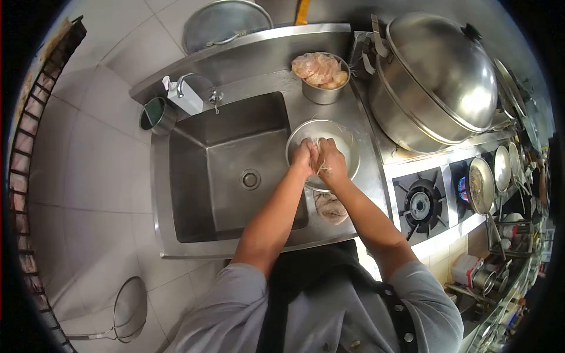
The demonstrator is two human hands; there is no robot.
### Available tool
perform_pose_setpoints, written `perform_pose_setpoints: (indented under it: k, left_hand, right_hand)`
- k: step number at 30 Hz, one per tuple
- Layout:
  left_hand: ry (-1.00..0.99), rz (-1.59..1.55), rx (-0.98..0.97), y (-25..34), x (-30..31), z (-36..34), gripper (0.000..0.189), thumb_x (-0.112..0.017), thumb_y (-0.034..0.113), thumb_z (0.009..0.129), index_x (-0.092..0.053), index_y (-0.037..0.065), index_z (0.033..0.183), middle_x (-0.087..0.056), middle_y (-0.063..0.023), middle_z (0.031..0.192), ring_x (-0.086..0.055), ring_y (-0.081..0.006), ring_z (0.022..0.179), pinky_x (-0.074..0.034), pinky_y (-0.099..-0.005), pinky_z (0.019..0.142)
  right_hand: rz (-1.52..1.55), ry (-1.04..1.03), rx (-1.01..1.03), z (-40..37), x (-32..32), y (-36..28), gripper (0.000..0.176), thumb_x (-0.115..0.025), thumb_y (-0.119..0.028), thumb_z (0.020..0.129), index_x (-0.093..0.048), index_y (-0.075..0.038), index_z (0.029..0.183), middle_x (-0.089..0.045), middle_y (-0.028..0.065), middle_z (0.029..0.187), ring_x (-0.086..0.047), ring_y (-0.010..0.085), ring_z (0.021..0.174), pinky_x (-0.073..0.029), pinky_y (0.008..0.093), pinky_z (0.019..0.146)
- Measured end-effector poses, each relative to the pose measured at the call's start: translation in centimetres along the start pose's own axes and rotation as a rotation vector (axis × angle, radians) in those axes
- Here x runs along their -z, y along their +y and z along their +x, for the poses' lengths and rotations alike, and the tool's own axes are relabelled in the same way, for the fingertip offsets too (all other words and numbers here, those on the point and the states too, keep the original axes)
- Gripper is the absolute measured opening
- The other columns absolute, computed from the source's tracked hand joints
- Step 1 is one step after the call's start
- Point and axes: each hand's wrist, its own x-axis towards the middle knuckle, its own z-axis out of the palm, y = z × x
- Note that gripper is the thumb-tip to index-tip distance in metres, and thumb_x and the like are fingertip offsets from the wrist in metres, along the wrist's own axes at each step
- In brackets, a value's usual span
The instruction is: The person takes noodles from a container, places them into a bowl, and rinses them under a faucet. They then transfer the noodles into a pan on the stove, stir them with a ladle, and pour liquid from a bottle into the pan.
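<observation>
Over a round metal bowl (353,167) on the steel counter, both hands are pressed close together. My left hand (303,156) is closed, its fingers against those of my right hand (331,160), which is closed too. Thin pale strands (322,169) stick out between and below the fingers; their exact kind is too small to tell. Cloudy whitish liquid (342,146) shows in the bowl around the hands. A crumpled brownish cloth (331,209) lies on the counter just in front of the bowl.
Left of the bowl is a deep sink (226,194) with a tap (187,82). Behind stands a pot (323,94) heaped with pale pinkish food in plastic. A large lidded steamer (435,82) and gas burner (420,205) are at right, with a pan (481,185) over a blue flame.
</observation>
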Motion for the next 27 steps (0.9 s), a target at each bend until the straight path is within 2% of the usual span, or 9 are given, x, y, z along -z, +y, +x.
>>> perform_pose_setpoints:
  k: [3, 7, 9, 11, 12, 17, 20, 25, 27]
  left_hand:
    - [0.080, 0.113, -0.097, -0.9, 0.7, 2.2, 0.021, -0.048, 0.019, 0.086, -0.057, 0.005, 0.074, -0.058, -0.0062, 0.065, -0.059, -0.0165, 0.057, -0.049, -0.0298, 0.050]
    - [0.223, 0.897, -0.379, -0.3, -0.2, 0.5, 0.013, -0.050, 0.013, 0.084, -0.057, 0.002, 0.084, -0.063, -0.0147, 0.083, -0.061, -0.0290, 0.067, -0.048, -0.0393, 0.059]
    - [0.248, 1.346, -0.925, -1.1, 0.3, 1.7, 0.015, -0.054, 0.016, 0.082, -0.056, 0.001, 0.085, -0.061, -0.0198, 0.085, -0.059, -0.0370, 0.072, -0.045, -0.0426, 0.063]
    - [0.019, 1.471, -1.033, -0.1, -1.1, -0.6, 0.021, -0.056, 0.021, 0.083, -0.056, 0.001, 0.089, -0.059, -0.0215, 0.092, -0.058, -0.0385, 0.078, -0.045, -0.0427, 0.065]
    - [-0.205, 1.578, -1.140, 0.4, -1.8, -1.8, 0.028, -0.059, 0.027, 0.083, -0.055, 0.001, 0.094, -0.058, -0.0233, 0.098, -0.058, -0.0399, 0.083, -0.045, -0.0428, 0.068]
    - [-0.120, 1.723, -0.757, 0.9, -1.8, -3.1, 0.061, -0.057, 0.043, 0.084, -0.046, -0.006, 0.119, -0.046, -0.0291, 0.125, -0.046, -0.0419, 0.113, -0.037, -0.0445, 0.097]
    - [0.029, 1.758, -0.599, 1.1, -1.5, -3.6, 0.072, -0.048, 0.052, 0.088, -0.039, -0.006, 0.130, -0.036, -0.0316, 0.134, -0.033, -0.0430, 0.127, -0.026, -0.0443, 0.107]
    - [0.003, 1.578, -0.368, 0.3, -1.1, -2.0, 0.082, -0.033, 0.063, 0.091, -0.031, -0.003, 0.140, -0.030, -0.0287, 0.142, -0.027, -0.0380, 0.135, -0.020, -0.0410, 0.111]
    - [-0.083, 1.345, -0.065, 0.6, -2.7, -3.9, 0.079, -0.031, 0.063, 0.091, -0.034, 0.000, 0.139, -0.035, -0.0226, 0.143, -0.031, -0.0328, 0.134, -0.021, -0.0387, 0.110]
  right_hand:
    - [0.032, 0.026, -0.077, 1.2, -1.1, 0.9, 0.028, -0.051, -0.029, 0.090, -0.052, 0.000, 0.090, -0.058, 0.0261, 0.086, -0.057, 0.0455, 0.072, -0.047, 0.0504, 0.067]
    - [0.137, -0.051, -0.282, 2.7, -0.9, 1.9, 0.033, -0.048, -0.028, 0.092, -0.058, 0.001, 0.080, -0.060, 0.0299, 0.083, -0.058, 0.0467, 0.081, -0.046, 0.0503, 0.072]
    - [0.032, 0.019, -0.136, 3.7, -6.5, 8.2, 0.034, -0.051, -0.028, 0.090, -0.061, 0.001, 0.076, -0.063, 0.0258, 0.081, -0.062, 0.0397, 0.074, -0.048, 0.0465, 0.065]
    - [0.520, -0.430, -0.702, 3.8, -6.7, 9.8, 0.033, -0.054, -0.030, 0.088, -0.064, 0.001, 0.083, -0.065, 0.0176, 0.079, -0.062, 0.0271, 0.067, -0.048, 0.0408, 0.057]
    - [0.869, -0.374, -0.859, 3.6, -6.0, 9.2, 0.030, -0.055, -0.029, 0.086, -0.066, -0.001, 0.088, -0.064, 0.0104, 0.078, -0.058, 0.0193, 0.063, -0.046, 0.0367, 0.052]
    - [0.318, -0.605, -0.465, 4.0, -4.5, 11.6, 0.037, -0.056, -0.035, 0.086, -0.065, -0.002, 0.101, -0.066, 0.0175, 0.098, -0.064, 0.0276, 0.078, -0.050, 0.0406, 0.065]
    - [-0.306, -0.466, 0.032, 1.9, -1.4, 8.7, 0.051, -0.047, -0.041, 0.088, -0.056, -0.003, 0.121, -0.036, 0.0255, 0.140, -0.040, 0.0442, 0.123, -0.036, 0.0431, 0.103]
    - [-0.318, -0.390, -0.085, -0.7, -2.5, 3.8, 0.058, -0.053, -0.030, 0.086, -0.040, 0.000, 0.134, -0.032, 0.0234, 0.142, -0.033, 0.0450, 0.127, -0.033, 0.0455, 0.105]
    - [-0.355, -0.306, -0.125, 0.1, -3.8, 4.1, 0.061, -0.056, -0.026, 0.084, -0.038, 0.002, 0.134, -0.036, 0.0227, 0.138, -0.034, 0.0431, 0.127, -0.034, 0.0472, 0.104]
